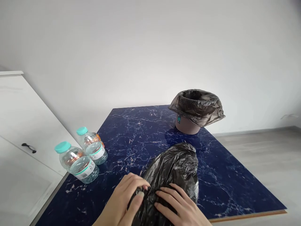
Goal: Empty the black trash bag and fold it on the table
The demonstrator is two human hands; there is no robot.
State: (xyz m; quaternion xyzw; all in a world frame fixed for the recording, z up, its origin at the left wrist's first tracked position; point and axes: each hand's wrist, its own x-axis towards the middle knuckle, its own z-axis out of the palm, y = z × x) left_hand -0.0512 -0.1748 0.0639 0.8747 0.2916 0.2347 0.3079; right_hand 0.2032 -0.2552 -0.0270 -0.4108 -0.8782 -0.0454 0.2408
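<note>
A crumpled black plastic bag (pixel 175 164) lies on the dark blue marbled table at the near edge, its upper end puffed out. My left hand (pixel 125 196) is closed on the bag's left side, thumb and fingers curled toward each other with black plastic between them. Flat on the bag's near part rests my right hand (pixel 180 205), its fingers stretched out and slightly apart. The bag's nearest end runs out of the picture below.
Toward the back right stands a small bin (pixel 187 126) lined with a dark bag (pixel 207 108). Two water bottles with turquoise caps, a near one (pixel 78 163) and a farther one (pixel 94 146), stand at the left edge by an orange package (pixel 100 139). A white cabinet (pixel 18 125) is beside the table (pixel 131 131).
</note>
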